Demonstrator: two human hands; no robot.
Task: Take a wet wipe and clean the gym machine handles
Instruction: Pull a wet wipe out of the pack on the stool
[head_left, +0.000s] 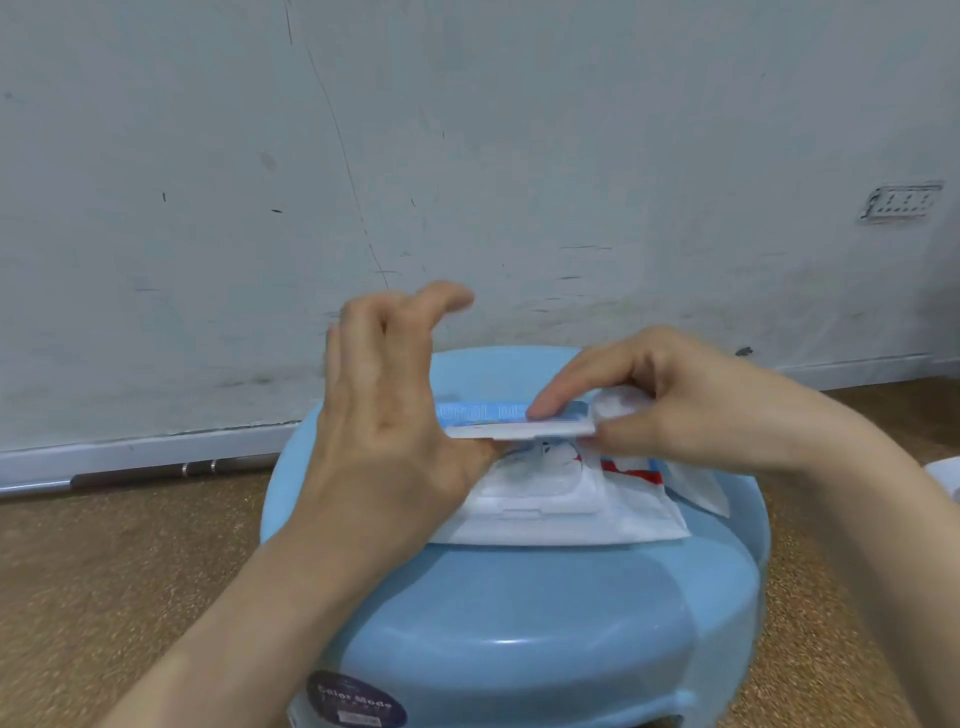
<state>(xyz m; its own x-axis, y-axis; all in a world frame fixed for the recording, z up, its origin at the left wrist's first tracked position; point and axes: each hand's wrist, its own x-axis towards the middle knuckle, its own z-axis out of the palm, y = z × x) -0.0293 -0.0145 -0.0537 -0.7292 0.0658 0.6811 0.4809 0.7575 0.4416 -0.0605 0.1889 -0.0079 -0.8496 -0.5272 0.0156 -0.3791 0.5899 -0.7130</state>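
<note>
Far left, a metal bar is lying on the floor along the foot of the wall. Right of it, the left hand is being held over the left end of the pack of wipes. Its fingers are raised and loosely spread, gripping nothing, while the thumb is being stretched toward the opening. The thumb tip is being hidden by the lid, so contact with a wipe cannot be told.

The pack is lying flat on top of a blue plastic stool, in the middle of the scene and near the person. Its hinged lid is being kept lifted by the right hand, pinched between the forefinger on top and the thumb beneath. Far right, a socket is showing on the wall.

No wipe is yet being drawn out, and no machine handles are in view. The pack is likely being handled as something light, soft and yielding, so it probably needs steadying while a sheet is pulled. The wipe itself is judged limp, damp and easily torn. It would best be taken by its folded top edge at the opening, between thumb and forefinger, and pulled gently upward. The stiff lid is best being held at its free edge.
</note>
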